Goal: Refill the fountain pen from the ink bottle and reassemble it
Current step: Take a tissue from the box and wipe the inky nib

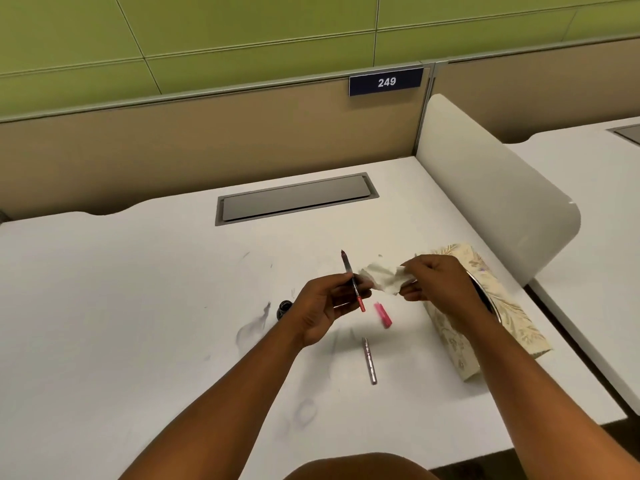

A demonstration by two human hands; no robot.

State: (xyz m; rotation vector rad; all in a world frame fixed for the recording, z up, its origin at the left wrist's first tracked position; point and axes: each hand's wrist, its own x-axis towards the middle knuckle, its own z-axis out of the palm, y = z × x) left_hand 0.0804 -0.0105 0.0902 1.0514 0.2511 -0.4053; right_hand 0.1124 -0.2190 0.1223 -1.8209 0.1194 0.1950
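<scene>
My left hand [325,306] holds the thin inner part of the fountain pen [349,271] above the white desk [138,306], one end pointing up and away, the reddish end toward me. My right hand [433,282] pinches a crumpled white tissue [381,278] right beside the pen. A small dark ink bottle [283,309] stands on the desk just left of my left hand, partly hidden by it. A pink pen piece [382,314] lies on the desk below the tissue. A silver pen barrel [369,360] lies nearer to me.
A patterned beige tissue box [485,327] lies under and right of my right wrist. Ink smudges [252,327] mark the desk on the left. A grey cable hatch [294,199] sits at the back, and a white divider panel [485,188] stands at the right.
</scene>
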